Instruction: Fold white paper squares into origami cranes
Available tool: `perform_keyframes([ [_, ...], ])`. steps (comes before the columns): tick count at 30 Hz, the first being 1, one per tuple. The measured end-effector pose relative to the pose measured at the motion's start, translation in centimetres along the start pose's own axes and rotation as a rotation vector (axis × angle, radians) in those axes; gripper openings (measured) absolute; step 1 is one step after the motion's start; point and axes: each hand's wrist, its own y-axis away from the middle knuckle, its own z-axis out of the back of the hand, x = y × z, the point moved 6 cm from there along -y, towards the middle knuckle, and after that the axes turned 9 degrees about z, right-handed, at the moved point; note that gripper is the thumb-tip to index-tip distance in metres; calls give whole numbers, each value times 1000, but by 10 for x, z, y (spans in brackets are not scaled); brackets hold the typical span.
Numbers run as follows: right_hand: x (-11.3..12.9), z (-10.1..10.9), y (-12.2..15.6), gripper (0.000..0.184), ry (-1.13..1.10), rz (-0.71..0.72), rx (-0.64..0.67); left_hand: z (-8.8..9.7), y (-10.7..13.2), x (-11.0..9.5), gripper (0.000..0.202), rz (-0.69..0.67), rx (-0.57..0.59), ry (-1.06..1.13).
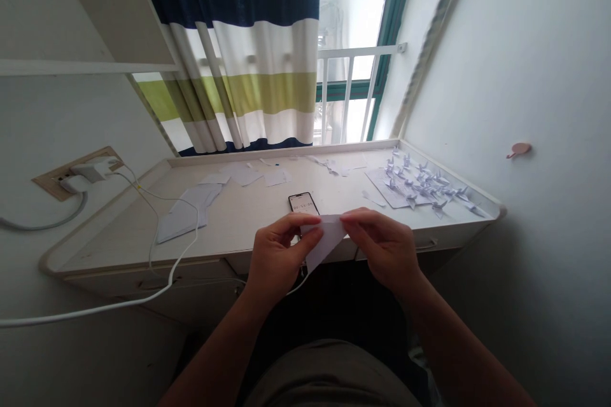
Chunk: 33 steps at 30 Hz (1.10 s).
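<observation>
A small folded sheet of white paper (326, 243) is held up between both hands, just in front of the desk's near edge. My left hand (281, 251) pinches its left top corner between thumb and fingers. At the right top corner, the fingertips of my right hand (384, 245) are closed on the same paper. The sheet narrows toward its lower left end. Right behind it lies a phone (303, 202) showing running digits, its lower part hidden by the paper and my left hand.
Several folded paper cranes (420, 181) cluster at the desk's right end, some on a flat sheet (382, 187). Loose paper sheets (186, 210) lie at left, with scraps (331, 166) along the back. White cables (184, 261) run from a wall socket (62, 179) across the left front edge.
</observation>
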Motion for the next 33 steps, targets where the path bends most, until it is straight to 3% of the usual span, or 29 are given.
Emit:
perform_keyframes([
  [3,3,1,-2,14,43,-13,43,3,1,-3,16,-32,-4,-23],
  [10,0,3,-2,13,125,-100,26,12,-1,9,26,37,-83,-110],
  [18,-8,5,0,12,154,-149,39,9,0,-3,16,-148,-33,-315],
  [26,-11,1,-2,8,117,-169,120,7,0,-7,8,-271,-11,-372],
  [33,-7,-1,-4,8,133,-94,216,7,-2,1,6,-95,26,-363],
])
